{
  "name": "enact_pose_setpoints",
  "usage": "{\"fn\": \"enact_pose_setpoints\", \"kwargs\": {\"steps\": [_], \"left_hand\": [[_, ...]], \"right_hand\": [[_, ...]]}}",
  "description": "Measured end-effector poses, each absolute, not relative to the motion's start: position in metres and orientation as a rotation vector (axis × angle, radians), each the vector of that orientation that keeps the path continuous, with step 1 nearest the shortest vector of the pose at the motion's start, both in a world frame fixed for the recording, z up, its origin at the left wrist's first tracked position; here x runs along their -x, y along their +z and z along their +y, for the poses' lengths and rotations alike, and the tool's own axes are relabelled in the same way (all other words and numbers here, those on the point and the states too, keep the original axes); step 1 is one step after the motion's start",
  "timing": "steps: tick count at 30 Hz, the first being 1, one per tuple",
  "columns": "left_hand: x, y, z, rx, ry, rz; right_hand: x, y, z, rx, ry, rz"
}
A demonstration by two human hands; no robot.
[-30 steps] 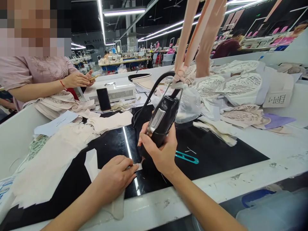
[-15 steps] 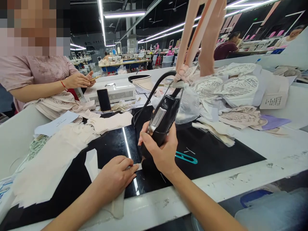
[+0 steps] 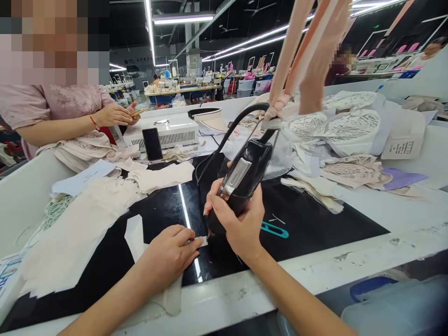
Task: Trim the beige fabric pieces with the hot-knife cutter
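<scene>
My right hand (image 3: 241,224) is wrapped round a black corded power tool (image 3: 247,170) with a silver plate on its side. The tool leans to the right, its lower end down near the black table surface (image 3: 301,238). A pink fabric tie (image 3: 278,107) hangs from above to its top. My left hand (image 3: 175,252) rests low on the table, fingers together and pressing a narrow white strip (image 3: 205,241) whose end sticks out towards the tool. A white piece (image 3: 135,235) and a translucent sheet (image 3: 171,298) lie beside and under my left forearm.
Cream fabric pieces (image 3: 84,228) are stacked at the left. A teal plastic tool (image 3: 275,230) lies right of my right hand. Lace cups (image 3: 350,126) pile up at the back right. A phone (image 3: 152,143) leans against a white box (image 3: 178,130). Another person's hands (image 3: 119,114) are across the table.
My right hand and the black tool have shifted slightly right, the tool's top leaning further over. My left hand stays almost where it was, on the strip.
</scene>
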State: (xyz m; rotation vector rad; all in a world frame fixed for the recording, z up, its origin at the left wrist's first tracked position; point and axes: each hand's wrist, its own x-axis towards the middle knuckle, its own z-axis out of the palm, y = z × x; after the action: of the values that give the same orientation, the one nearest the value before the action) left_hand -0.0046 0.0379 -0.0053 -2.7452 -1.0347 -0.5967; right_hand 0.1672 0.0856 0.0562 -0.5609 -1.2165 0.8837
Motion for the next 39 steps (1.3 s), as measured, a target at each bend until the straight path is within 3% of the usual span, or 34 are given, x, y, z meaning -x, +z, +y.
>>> {"fn": "enact_pose_setpoints", "kwargs": {"steps": [20,39], "left_hand": [[0.018,0.019,0.035,2.771,-0.638,-1.044],[0.024,-0.002,0.021,2.749,-0.576,-1.026]], "right_hand": [[-0.163,0.056,0.092,0.575,0.851,-1.224],[-0.165,0.053,0.090,0.581,0.818,-1.257]]}}
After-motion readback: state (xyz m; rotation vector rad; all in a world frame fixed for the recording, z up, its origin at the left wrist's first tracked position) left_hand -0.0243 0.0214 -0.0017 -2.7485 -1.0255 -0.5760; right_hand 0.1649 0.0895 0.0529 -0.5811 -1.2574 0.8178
